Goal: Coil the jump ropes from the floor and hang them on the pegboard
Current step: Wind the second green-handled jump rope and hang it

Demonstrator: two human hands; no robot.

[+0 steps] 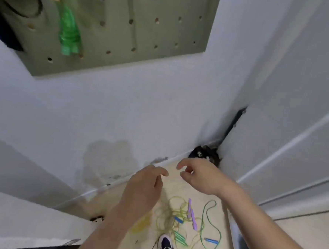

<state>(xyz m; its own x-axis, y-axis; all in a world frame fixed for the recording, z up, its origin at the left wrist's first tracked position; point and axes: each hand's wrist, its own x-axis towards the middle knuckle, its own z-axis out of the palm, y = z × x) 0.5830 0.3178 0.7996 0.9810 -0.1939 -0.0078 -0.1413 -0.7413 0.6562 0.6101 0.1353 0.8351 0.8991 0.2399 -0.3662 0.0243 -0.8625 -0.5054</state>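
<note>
Grip slack and empty, left hand (144,182), right hand (199,174), thin tangled jump ropes (175,215) beneath, holed pegboard (125,50)

Nothing here can be read as text, a number or a brand. The dark object (200,154) in the far right corner of the floor bears a small white patch, too blurred to read. The shoe (165,246) at the near edge has white markings, none legible.
</note>
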